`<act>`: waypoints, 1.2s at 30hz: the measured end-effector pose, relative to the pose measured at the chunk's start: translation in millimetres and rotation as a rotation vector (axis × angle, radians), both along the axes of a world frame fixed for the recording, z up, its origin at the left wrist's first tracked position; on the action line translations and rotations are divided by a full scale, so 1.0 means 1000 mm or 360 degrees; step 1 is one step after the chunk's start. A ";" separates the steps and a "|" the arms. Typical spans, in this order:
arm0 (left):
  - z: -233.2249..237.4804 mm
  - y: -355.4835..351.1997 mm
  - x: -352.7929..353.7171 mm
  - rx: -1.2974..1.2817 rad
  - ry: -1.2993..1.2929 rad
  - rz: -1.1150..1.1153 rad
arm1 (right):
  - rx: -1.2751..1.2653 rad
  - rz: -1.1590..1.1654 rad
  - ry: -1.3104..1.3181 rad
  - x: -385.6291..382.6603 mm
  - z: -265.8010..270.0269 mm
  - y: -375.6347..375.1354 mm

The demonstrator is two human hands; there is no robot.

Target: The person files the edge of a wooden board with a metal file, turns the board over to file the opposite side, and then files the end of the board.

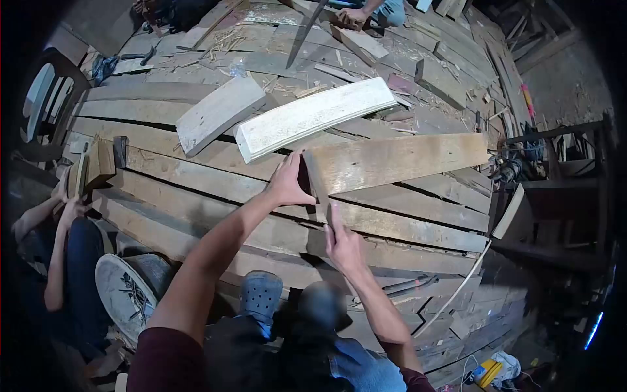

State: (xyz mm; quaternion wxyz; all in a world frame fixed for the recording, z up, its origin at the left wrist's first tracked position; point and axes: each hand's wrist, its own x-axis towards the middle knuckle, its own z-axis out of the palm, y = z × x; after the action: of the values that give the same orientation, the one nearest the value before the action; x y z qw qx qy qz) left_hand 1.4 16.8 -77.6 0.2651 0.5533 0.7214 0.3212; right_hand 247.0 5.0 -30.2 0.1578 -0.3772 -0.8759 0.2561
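A long brown wooden board (398, 159) lies over the slatted planks (196, 176), its near end facing me. My left hand (289, 181) has its thumb and fingers spread around a dark gap at that end. A narrow strip (317, 179) stands across the board's end. Just below, my right hand (343, 247) closes on the lower part of this strip, its index finger stretched along it. What the strip is, I cannot make out clearly. Beyond my hands lie a white-painted board (317, 116) and a shorter pale block (221, 114).
A bucket of nails (136, 294) stands at the lower left beside a person's arms (57, 222) holding wood. Another person's hand (353, 18) works at the top. A hammer (138, 56), a chair (49, 104) and a yellow tool (488, 372) are around.
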 end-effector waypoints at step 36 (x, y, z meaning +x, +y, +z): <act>-0.002 -0.001 -0.002 0.0020 -0.0014 -0.0018 | 0.0245 -0.0199 -0.0242 0.038 0.003 0.003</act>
State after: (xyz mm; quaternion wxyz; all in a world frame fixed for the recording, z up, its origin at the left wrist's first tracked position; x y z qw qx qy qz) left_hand -0.9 15.9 -79.5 0.2666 0.5577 0.7150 0.3266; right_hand 284.7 7.9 -27.6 0.1351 -0.4362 -0.8772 0.1484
